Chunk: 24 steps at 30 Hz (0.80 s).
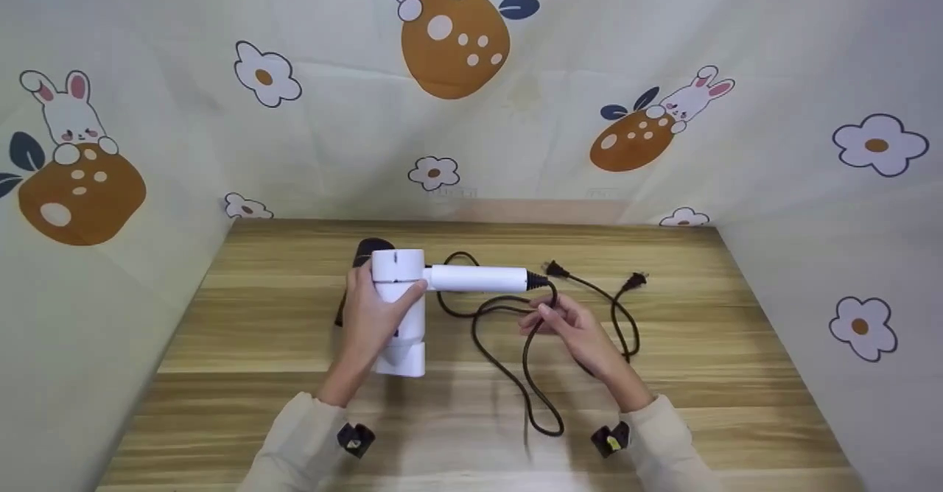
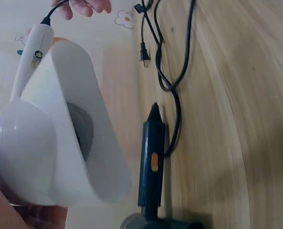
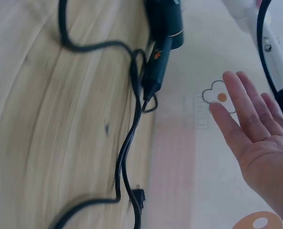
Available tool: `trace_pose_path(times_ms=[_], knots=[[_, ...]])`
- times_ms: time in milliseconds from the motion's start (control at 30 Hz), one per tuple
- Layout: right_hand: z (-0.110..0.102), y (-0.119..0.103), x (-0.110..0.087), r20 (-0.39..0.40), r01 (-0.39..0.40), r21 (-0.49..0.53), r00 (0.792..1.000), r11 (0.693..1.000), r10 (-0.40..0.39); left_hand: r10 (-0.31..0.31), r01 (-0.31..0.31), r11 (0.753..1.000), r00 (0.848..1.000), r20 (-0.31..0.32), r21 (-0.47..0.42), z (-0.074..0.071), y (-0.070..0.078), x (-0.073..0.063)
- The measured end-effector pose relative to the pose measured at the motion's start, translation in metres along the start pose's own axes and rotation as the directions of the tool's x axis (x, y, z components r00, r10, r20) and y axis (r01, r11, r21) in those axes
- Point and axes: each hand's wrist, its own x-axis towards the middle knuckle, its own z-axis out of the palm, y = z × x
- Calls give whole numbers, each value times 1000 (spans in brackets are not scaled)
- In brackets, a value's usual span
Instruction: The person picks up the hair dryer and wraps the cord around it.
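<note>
My left hand (image 1: 366, 322) grips a white hair dryer (image 1: 404, 311) around its barrel, thumb across the front. Its white handle (image 1: 480, 278) points right, ending in a black cord (image 1: 532, 280). In the left wrist view the flat, wide nozzle (image 2: 96, 138) faces the camera. My right hand (image 1: 588, 336) is at the cord just below the handle's end, the thumb against the cord. Its fingers (image 3: 248, 107) spread loosely, palm up, in the right wrist view. Behind the white dryer lies a dark green hair dryer (image 2: 152, 179) with an orange switch, partly hidden in the head view.
Black cords (image 1: 508, 374) loop over the wooden table (image 1: 243, 345) between and beyond my hands. Two plugs (image 1: 558, 269) lie at the back right. A cloth (image 1: 552, 131) printed with rabbits, oranges and flowers surrounds the table at the back and sides.
</note>
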Motion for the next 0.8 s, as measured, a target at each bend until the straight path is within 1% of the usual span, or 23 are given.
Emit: trace_pose_path(times_ms=[33, 100, 133, 200, 233, 300, 400, 467, 567, 600, 633, 667, 700, 733, 767, 800], knots=[[0, 0, -1, 9, -23, 74, 1000, 997, 23, 2, -2, 1000, 1000, -5, -20, 2, 1, 0], [1, -1, -2, 28, -72, 200, 997, 977, 67, 5, -6, 997, 1000, -11, -70, 7, 4, 0], [1, -1, -3, 34, -99, 251, 995, 963, 94, -3, 2, 995, 1000, -8, -96, 9, 5, 0], [1, -2, -4, 25, -146, 320, 989, 936, 146, -16, 16, 988, 1000, 1, -156, 14, 7, -1], [2, -2, -5, 9, -161, 336, 986, 928, 167, -21, 21, 981, 1000, 7, -191, 16, 8, -1], [3, -4, -4, -52, -173, 348, 978, 921, 203, -29, 34, 968, 999, 22, -247, 20, 11, -3], [7, -6, -3, -160, -175, 324, 958, 930, 236, -20, 27, 955, 999, 27, -295, 26, 13, -5], [8, -7, -2, -226, -174, 281, 944, 944, 242, -14, 22, 949, 1000, 28, -315, 29, 14, -7], [10, -6, 0, -292, -166, 187, 932, 968, 216, -3, 15, 938, 999, 34, -347, 32, 15, -9], [11, -6, 1, -314, -159, 126, 930, 979, 191, 3, 12, 932, 999, 40, -363, 32, 15, -9], [11, -5, 2, -336, -149, 52, 929, 988, 157, 8, 12, 921, 999, 50, -390, 33, 15, -10], [11, -4, 2, -356, -146, -38, 926, 989, 123, 13, 15, 907, 998, 63, -420, 33, 15, -10], [11, -4, 2, -375, -152, -147, 923, 977, 87, 19, 17, 894, 997, 75, -448, 33, 15, -10], [12, -4, 2, -390, -163, -271, 920, 949, 47, 23, 22, 881, 996, 89, -473, 33, 14, -10], [13, -4, 1, -404, -183, -387, 915, 904, 12, 24, 32, 866, 994, 104, -499, 33, 14, -9], [14, -4, 0, -409, -211, -507, 912, 836, -18, 22, 44, 851, 993, 120, -523, 33, 14, -9]])
